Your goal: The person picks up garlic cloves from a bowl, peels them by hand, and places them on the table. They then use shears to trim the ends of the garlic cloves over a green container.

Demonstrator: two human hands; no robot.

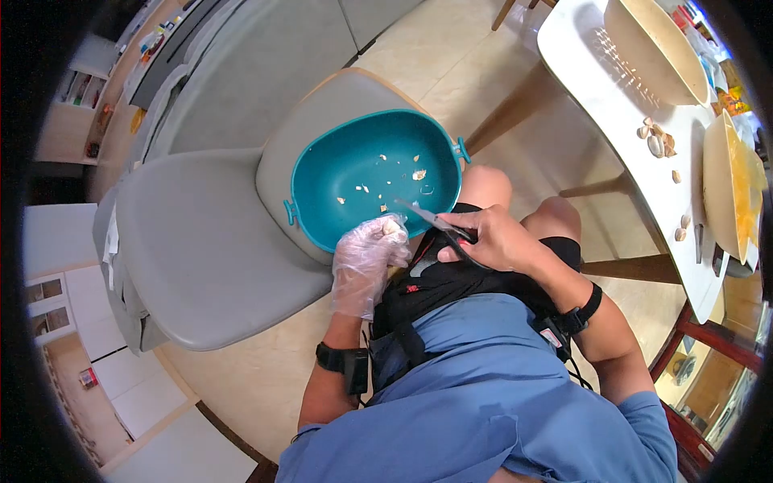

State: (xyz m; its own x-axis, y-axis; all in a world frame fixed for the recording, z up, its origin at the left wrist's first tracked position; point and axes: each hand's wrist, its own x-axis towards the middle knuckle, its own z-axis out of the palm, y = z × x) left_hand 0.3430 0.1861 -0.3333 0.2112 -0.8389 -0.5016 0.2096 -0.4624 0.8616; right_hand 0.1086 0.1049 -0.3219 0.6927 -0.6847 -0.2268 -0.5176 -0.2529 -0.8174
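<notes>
My left hand (369,256), in a clear plastic glove, is closed in a pinch at the near rim of a teal basin (318,185). A small pale piece (391,227) shows at its fingertips; its kind I cannot tell. In my bare right hand (501,237) is a pair of scissors (435,219) with dark handles, its blades reaching left over the basin's near edge, close to the gloved fingers. Several whitish scraps (419,175) lie scattered on the basin floor.
The basin rests on a grey chair (209,241) in front of my knees. On the right, a white table (576,56) bears a large beige bowl (660,52), a second bowl with a yellow lining (741,193), and several small brownish-white lumps (656,145). A grey sofa (266,72) stands behind.
</notes>
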